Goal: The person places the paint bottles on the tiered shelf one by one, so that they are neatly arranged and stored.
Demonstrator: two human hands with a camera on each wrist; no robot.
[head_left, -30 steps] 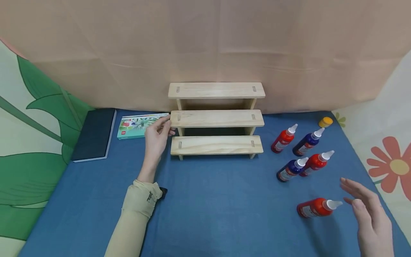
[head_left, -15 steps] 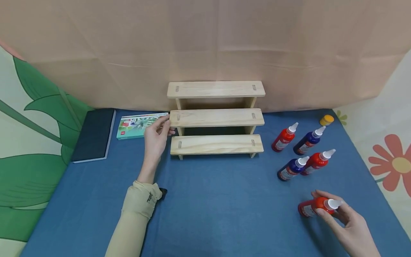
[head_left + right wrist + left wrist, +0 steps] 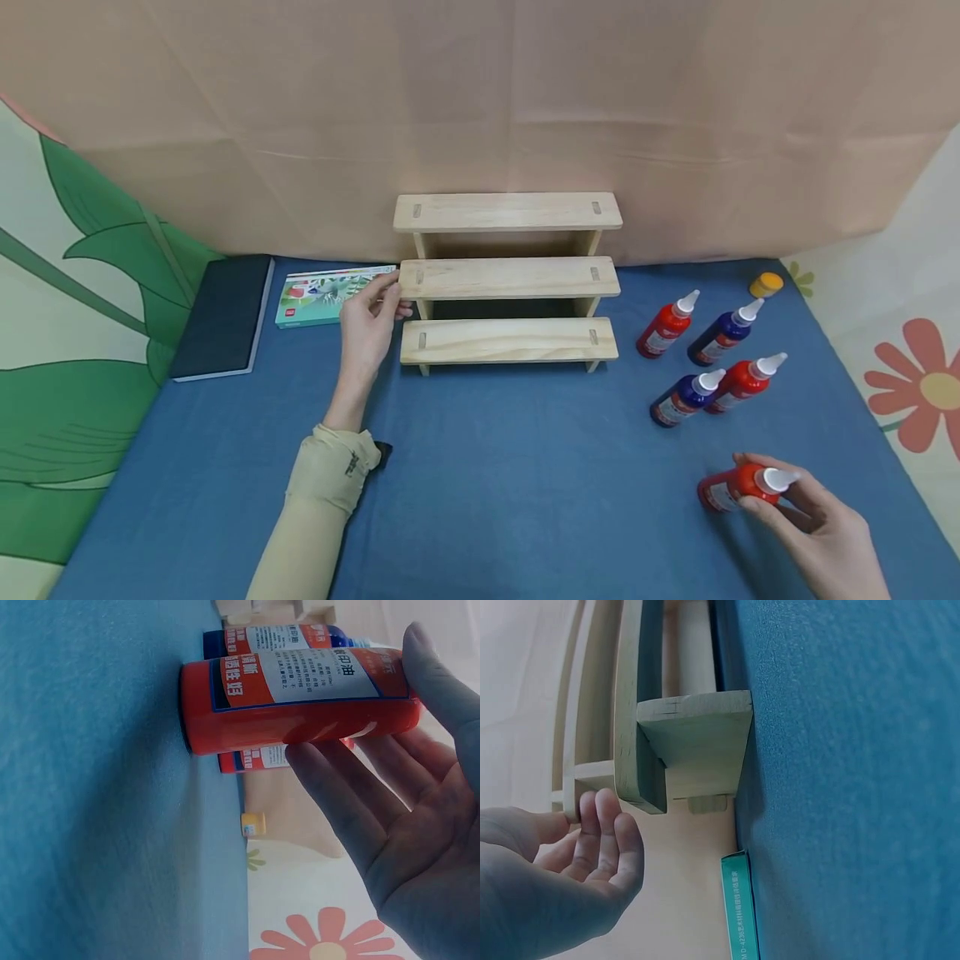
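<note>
Head view: green box beside shelf

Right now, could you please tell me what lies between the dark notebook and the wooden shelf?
In the head view, the green box lies between them, along with the left hand, which grips the wooden shelf.

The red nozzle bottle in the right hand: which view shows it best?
Right wrist: the red nozzle bottle is large, label facing the camera. The head view shows it smaller, nozzle included; the left wrist view omits it.
</note>
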